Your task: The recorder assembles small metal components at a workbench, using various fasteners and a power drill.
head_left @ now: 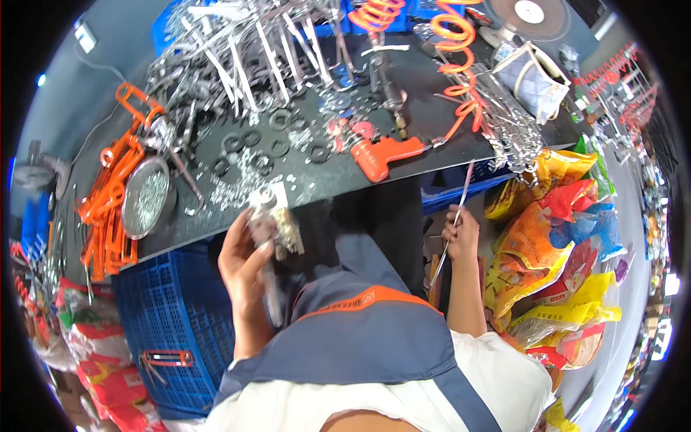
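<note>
My left hand (243, 263) is closed round a silver metal assembly (281, 227), held just off the table's front edge. Motion blurs this piece, so its exact kind is hard to make out; a metal bar hangs down below the palm. My right hand (462, 232) grips a thin metal rod (443, 261) that slants upward past the table's right front edge. On the table, between the two hands, lies an orange-red pistol-shaped air tool (381, 155). Several black rings (279, 147) and a scatter of small silver parts (241, 186) lie beyond my left hand.
Orange frames (108, 194) and a round metal dish (167, 205) of tiny parts crowd the table's left end. Metal bars (237, 65) heap at the back. Coiled orange hoses (455, 36) hang overhead. A blue crate (162, 309) stands lower left; colourful bags (533, 252) stand right.
</note>
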Tool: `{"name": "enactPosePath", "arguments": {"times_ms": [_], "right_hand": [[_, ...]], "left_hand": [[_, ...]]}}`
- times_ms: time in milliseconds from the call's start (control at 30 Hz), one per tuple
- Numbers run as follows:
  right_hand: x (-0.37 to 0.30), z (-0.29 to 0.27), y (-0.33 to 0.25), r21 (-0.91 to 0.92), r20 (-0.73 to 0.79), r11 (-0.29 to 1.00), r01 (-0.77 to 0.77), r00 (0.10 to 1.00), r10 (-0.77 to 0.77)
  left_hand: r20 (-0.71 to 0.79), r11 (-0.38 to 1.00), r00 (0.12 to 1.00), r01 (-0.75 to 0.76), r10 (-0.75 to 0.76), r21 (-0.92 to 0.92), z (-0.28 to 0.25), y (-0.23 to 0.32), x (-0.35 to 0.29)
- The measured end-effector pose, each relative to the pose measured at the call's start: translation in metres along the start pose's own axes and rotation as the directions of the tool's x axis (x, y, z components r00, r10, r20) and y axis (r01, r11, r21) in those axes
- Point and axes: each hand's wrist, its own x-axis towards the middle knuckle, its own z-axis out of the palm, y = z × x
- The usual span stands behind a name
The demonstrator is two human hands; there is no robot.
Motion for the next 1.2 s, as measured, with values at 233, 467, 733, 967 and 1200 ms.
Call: {"name": "enactPosePath", "arguments": {"times_ms": [233,467,733,967,1200], "right_hand": [[-0.111,0.149,-0.025,-0.303,0.867,0.421,0.855,0.431,-0.251],[-0.117,0.194,-0.029,-0.066,0.996,-0.019,0.998,0.067,0.065],[-0.095,0.196,0.001,-0.423,0.902,0.56,0.712,0.271,0.336],[-0.116,0.225,0.065,-0.261,0.881,0.729,0.633,0.465,-0.088],[-0.088,0.216,0.05,-0.257,0.787,0.965,-0.05,0.569,0.239]], "left_hand": [[0.061,0.991,0.99,-0.13,0.127,0.035,0.021,0.003,0.016],[-0.088,0.954,0.965,-0.225,0.246,0.199,-0.014,-0.007,0.003],[0.402,0.188,0.755,-0.559,0.518,0.808,-0.027,0.008,0.004],[0.63,0.042,0.715,-0.671,0.305,0.741,-0.003,0.017,0.005],[0.41,0.317,0.831,-0.531,0.377,0.786,-0.016,0.054,-0.017]]}}
